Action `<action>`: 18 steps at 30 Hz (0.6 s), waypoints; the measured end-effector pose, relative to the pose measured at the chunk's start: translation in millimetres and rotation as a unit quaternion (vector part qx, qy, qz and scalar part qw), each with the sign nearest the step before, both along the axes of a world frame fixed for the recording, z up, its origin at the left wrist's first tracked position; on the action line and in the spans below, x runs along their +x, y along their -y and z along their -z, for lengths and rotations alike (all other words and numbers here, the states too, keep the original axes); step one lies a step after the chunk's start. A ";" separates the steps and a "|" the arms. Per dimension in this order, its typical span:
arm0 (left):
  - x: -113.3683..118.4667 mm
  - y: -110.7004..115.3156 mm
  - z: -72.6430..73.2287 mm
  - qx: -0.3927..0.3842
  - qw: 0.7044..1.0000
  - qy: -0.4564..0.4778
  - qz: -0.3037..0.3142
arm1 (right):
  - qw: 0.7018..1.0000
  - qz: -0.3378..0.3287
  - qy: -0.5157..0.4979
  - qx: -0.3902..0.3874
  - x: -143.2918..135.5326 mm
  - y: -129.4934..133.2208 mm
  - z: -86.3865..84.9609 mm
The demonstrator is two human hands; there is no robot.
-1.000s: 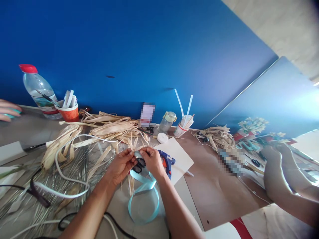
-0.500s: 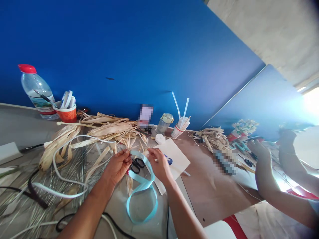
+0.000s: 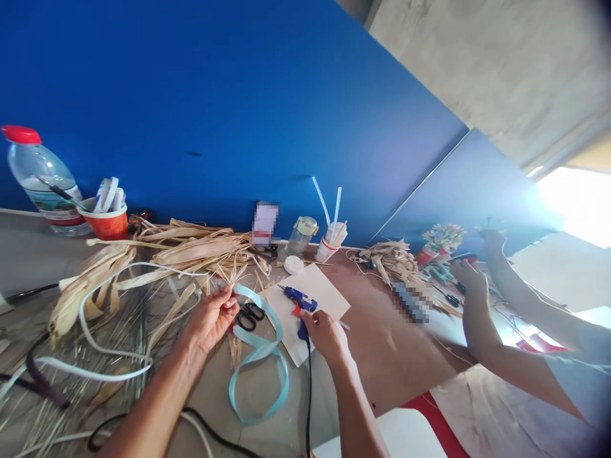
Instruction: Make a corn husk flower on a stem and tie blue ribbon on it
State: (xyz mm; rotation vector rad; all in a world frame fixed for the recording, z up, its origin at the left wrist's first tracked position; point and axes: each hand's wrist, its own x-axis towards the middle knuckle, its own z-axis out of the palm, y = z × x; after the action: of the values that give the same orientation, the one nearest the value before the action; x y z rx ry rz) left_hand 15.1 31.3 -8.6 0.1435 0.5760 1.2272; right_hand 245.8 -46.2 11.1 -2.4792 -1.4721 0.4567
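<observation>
Head view: left hand [image 3: 210, 318] pinches end of light-blue ribbon [image 3: 260, 356], which loops down across table [image 3: 396, 356]. Right hand [image 3: 327, 332] curled at handle of blue glue gun [image 3: 298, 302] lying on white paper [image 3: 317, 286]; grip unclear. Black scissors [image 3: 249, 315] between hands.

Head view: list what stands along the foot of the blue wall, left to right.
Clear plastic water bottle with red cap → orange paper cup → small clear jar with pale lid → white paper cup holding glue sticks.

Both forearms reach forward, bare. The left hand [image 3: 210, 318] is curled, thumb and fingertips pinched together. The right hand [image 3: 327, 334] lies palm down, fingers bent, seemingly closing in a grip.
</observation>
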 end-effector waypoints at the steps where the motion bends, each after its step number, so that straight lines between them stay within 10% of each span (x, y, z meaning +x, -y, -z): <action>1: 0.0 0.0 -0.5 -0.001 1.000 0.000 -0.001 | 1.000 -0.004 0.009 -0.004 -3.0 -2.4 0.2; 13: 0.2 -1.0 3.1 0.007 1.000 0.019 -0.002 | 0.980 0.067 -0.162 0.091 2.6 -5.5 10.8; 15: 0.0 -1.5 4.5 0.011 1.000 0.017 0.000 | 0.940 0.074 -0.302 0.137 4.0 -0.3 8.0; 18: -0.4 -2.0 6.3 0.016 1.000 0.015 -0.001 | 0.785 0.102 -0.583 0.183 5.5 5.3 0.8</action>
State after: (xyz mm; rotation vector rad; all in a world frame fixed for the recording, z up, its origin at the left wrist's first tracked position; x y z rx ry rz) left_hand 14.7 33.3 -14.9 0.1506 0.5311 1.2385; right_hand 251.3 -51.5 10.3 -1.4266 -0.6404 1.2112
